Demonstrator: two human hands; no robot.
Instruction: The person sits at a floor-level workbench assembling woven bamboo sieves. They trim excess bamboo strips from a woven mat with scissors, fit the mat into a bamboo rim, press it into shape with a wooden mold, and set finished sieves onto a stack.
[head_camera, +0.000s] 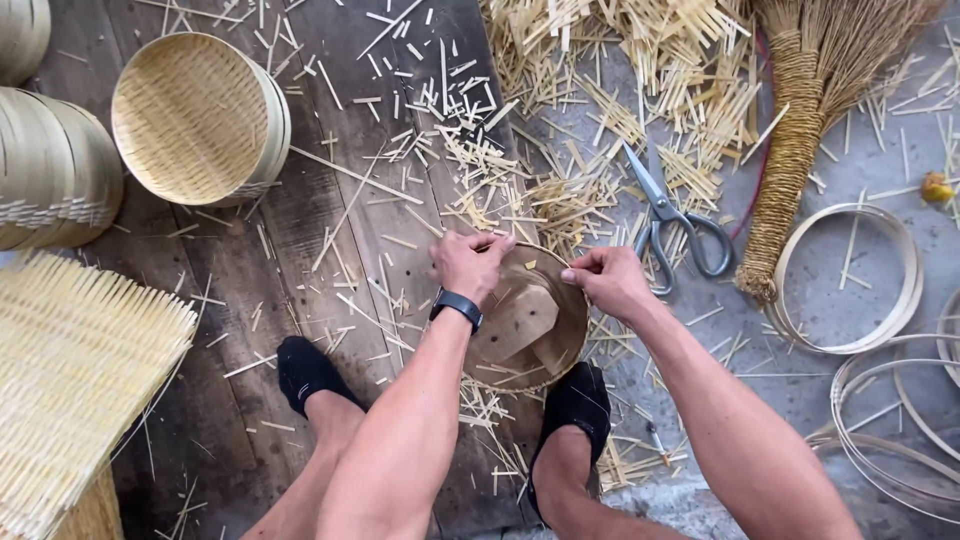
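- Nearest the camera, two bare forearms reach down, and under them two feet in black socks, the right foot (572, 402) pinning the near rim of a round bamboo basket frame (524, 318) to the ground.
- That basket frame is the landmark: it sits dead centre, half on the dark planks (300, 230), half on the grey floor.
- Biggest thing around it, off to its left: a sheet of woven bamboo matting (75, 370); beyond that, up and left of the frame, a finished woven basket (195, 118) on its side.
- Right of the frame, loose bamboo hoops (850, 280), a straw broom (795, 140), then scissors (668, 215) just beyond its far rim.
- Step in hand, as I read it: working the rim, fitting or tucking a strip at the far edge. Next move likely calls for steady pressure from both hands while the foot holds.
- Left hand (468, 262) curled tight on the far-left rim, fingers nearly closed.
- Right hand (608, 280) pinching narrow at the far-right rim; what sliver it grips, I cannot tell.
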